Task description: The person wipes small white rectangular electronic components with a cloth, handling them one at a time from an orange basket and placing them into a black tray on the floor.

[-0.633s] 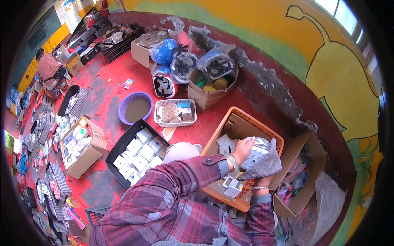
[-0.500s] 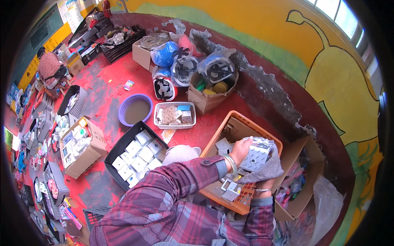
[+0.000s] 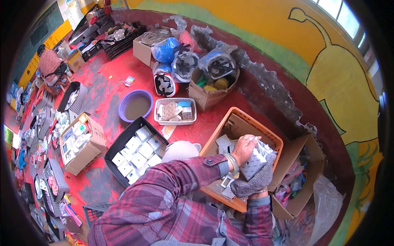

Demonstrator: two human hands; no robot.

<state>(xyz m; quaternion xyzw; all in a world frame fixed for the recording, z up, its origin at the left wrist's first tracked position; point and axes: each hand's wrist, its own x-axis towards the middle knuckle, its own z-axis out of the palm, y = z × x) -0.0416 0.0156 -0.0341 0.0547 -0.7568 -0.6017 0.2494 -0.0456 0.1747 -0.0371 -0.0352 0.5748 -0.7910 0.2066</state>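
A pale patterned box [image 3: 253, 163], inside clear plastic, is between the two hands, above the near part of the orange basket [image 3: 239, 110]. The left hand [image 3: 243, 150] is at its upper left side. The grip here is narrow: the fingers close on the upper part of the wrapping, so most of the printed face is uncovered. The grey cloth [image 3: 252, 183] lies against the lower and right side of the box, and the right hand [image 3: 261, 192] is behind and under this cloth. Its fingers are hidden, so I cannot tell how tight this second grip is. Probably the cloth makes a soft support from below, while the left fingers keep the upper end steady.

In the basket, small white boxes [image 3: 224, 140] lie loosely beside and below the left hand; the high walls seem useful to keep them together. To the left, a black crate [image 3: 112, 157] contains more white boxes, set close together, perhaps to save space. To the right, just beside the basket, an open cardboard box [image 3: 310, 153] keeps colourful packets [image 3: 296, 182].
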